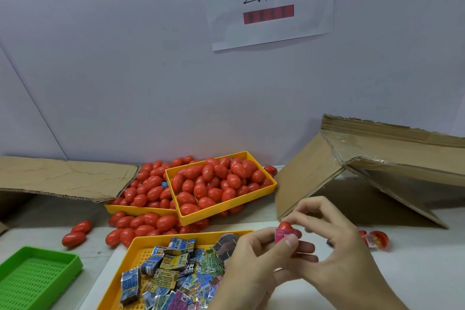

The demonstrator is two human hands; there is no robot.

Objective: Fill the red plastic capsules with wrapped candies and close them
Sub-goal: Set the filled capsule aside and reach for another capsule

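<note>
My left hand (254,257) and my right hand (334,241) meet over the table's front middle. Between them is a red capsule (286,226) with a pink wrapped candy (282,235) sticking out of it; my left thumb presses on the candy and the fingers curl round the capsule. My right hand's fingers curl round the capsule from the right. A yellow tray (161,240) of wrapped candies (173,269) lies in front left. An open capsule holding a candy (375,239) lies on the table to the right.
Two yellow trays (226,209) heaped with closed red capsules (214,184) sit at the back, with loose capsules (75,233) spilled around. A green tray (37,274) lies at the front left. Cardboard flaps (352,171) flank the table, and a paper sign (269,0) hangs on the wall.
</note>
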